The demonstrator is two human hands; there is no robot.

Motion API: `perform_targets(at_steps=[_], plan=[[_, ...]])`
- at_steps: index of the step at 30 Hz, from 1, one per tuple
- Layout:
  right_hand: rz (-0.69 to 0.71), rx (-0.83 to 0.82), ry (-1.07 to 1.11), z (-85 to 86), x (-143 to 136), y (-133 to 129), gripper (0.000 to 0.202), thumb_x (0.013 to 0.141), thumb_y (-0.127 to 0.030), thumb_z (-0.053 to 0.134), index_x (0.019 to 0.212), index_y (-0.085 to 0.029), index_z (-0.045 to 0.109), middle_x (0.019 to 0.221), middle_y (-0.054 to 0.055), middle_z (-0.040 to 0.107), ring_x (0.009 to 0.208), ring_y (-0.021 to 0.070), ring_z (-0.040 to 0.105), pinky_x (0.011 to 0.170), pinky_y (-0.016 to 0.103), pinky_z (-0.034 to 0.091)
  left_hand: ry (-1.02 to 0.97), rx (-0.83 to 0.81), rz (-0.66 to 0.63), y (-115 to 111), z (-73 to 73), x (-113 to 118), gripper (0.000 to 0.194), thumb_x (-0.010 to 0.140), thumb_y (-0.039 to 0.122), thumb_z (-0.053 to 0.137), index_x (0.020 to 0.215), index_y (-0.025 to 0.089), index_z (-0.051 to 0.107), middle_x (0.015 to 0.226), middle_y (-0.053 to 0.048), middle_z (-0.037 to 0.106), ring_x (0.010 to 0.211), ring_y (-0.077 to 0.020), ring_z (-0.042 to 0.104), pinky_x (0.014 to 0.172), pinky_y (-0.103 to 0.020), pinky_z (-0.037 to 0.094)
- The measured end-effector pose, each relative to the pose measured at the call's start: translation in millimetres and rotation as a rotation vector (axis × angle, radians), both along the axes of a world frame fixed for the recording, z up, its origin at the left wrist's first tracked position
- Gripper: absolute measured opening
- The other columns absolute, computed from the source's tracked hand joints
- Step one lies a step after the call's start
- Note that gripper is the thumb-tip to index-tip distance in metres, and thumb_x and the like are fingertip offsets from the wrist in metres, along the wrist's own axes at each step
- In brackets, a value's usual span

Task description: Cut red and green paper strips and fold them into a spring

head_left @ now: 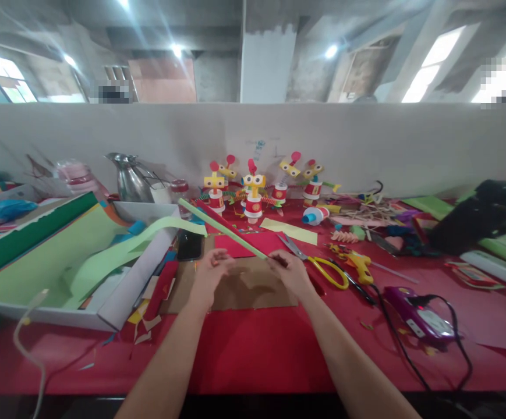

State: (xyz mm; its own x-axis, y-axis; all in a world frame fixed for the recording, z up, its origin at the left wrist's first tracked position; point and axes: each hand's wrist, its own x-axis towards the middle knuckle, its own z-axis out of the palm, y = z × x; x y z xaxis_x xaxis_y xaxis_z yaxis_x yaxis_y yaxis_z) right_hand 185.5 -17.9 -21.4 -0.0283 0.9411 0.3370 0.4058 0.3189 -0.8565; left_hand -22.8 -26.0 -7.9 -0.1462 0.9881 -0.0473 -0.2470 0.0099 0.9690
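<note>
A narrow light-green paper strip (224, 228) slants up to the left, its lower end pinched between the thumb and fingers of my right hand (288, 269). My left hand (211, 270) is half curled with its fingers apart over the cardboard sheet (253, 285), holding nothing that I can see. Beneath the strip lies red paper (239, 247). Just beyond my right hand are scissors with yellow handles (331, 272), their blades spread. Close to my left hand's far side lies a dark phone (190, 245).
At left stands a white box (126, 302) with coloured paper. Several paper-cup figures (253, 192) line the wall. On the right are a yellow glue gun (360, 266), a purple power box (421, 320) with cables, and craft scraps. A steel jug (130, 177) stands at back left.
</note>
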Motion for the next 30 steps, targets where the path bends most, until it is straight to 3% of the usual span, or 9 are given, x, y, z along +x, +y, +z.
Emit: perform_targets(at_steps=[2, 4, 7, 12, 17, 22, 30], plan=[[0.078, -0.012, 0.016, -0.2, -12.5, -5.8, 0.017, 0.079, -0.035, 0.057, 0.076, -0.019, 0.064, 0.068, 0.000, 0.063, 0.065, 0.0152, 0.056, 0.062, 0.026, 0.041, 0.015, 0.002, -0.208, -4.0, -0.6, 8.1, 0.041, 0.056, 0.033, 0.080, 0.090, 0.016, 0.065, 0.069, 0.000, 0.062, 0.056, -0.0086, 0.052, 0.051, -0.019, 0.037], [0.139, -0.049, -0.016, -1.2, -23.4, -11.1, 0.017, 0.078, -0.034, 0.057, 0.075, -0.020, 0.066, 0.068, -0.001, 0.064, 0.065, 0.0155, 0.057, 0.062, 0.026, 0.042, -0.010, 0.009, -0.283, -5.7, -2.0, 11.8, 0.035, 0.063, 0.039, 0.075, 0.085, 0.013, 0.068, 0.060, 0.000, 0.059, 0.054, -0.0087, 0.050, 0.050, -0.020, 0.034], [0.207, -0.118, 0.030, -4.1, -32.6, -16.1, 0.019, 0.074, -0.033, 0.063, 0.087, -0.021, 0.068, 0.076, 0.000, 0.068, 0.069, 0.0168, 0.061, 0.065, 0.028, 0.046, -0.064, 0.015, -0.203, -4.0, -1.4, 8.5, 0.032, 0.065, 0.041, 0.073, 0.075, 0.010, 0.070, 0.054, -0.001, 0.057, 0.051, -0.0072, 0.046, 0.049, -0.020, 0.032], [0.207, -0.181, 0.185, -8.1, -36.2, -18.2, 0.030, 0.069, -0.033, 0.067, 0.097, -0.021, 0.065, 0.083, 0.003, 0.071, 0.077, 0.0200, 0.066, 0.066, 0.030, 0.051, -0.199, -0.003, -0.072, 0.2, 5.7, -1.2, 0.029, 0.054, 0.033, 0.081, 0.070, 0.011, 0.070, 0.068, -0.004, 0.067, 0.053, -0.0059, 0.050, 0.049, -0.019, 0.033], [0.201, -0.249, 0.311, -7.5, -39.5, -18.4, 0.024, 0.074, -0.038, 0.060, 0.090, -0.021, 0.065, 0.082, 0.004, 0.072, 0.073, 0.0202, 0.068, 0.050, 0.026, 0.051, -0.235, -0.022, -0.090, 0.0, 7.0, -1.3, 0.031, 0.052, 0.031, 0.082, 0.072, 0.010, 0.070, 0.071, -0.006, 0.069, 0.053, -0.0061, 0.054, 0.049, -0.018, 0.035], [0.137, -0.248, 0.394, -8.1, -40.4, -16.8, 0.024, 0.065, -0.036, 0.069, 0.082, -0.020, 0.064, 0.075, 0.003, 0.071, 0.070, 0.0204, 0.067, 0.048, 0.024, 0.049, -0.265, -0.065, -0.091, -1.2, 6.8, 0.0, 0.032, 0.051, 0.030, 0.083, 0.073, 0.011, 0.070, 0.072, -0.006, 0.070, 0.057, -0.0091, 0.060, 0.050, -0.017, 0.040], [0.135, -0.234, 0.320, -2.4, -37.8, -18.7, 0.030, 0.065, -0.038, 0.071, 0.087, -0.018, 0.065, 0.065, 0.000, 0.067, 0.057, 0.0150, 0.061, 0.043, 0.021, 0.041, -0.295, -0.038, -0.113, -2.0, 6.0, 0.5, 0.031, 0.053, 0.030, 0.083, 0.072, 0.010, 0.069, 0.072, -0.007, 0.070, 0.060, -0.0103, 0.063, 0.055, -0.018, 0.047]])
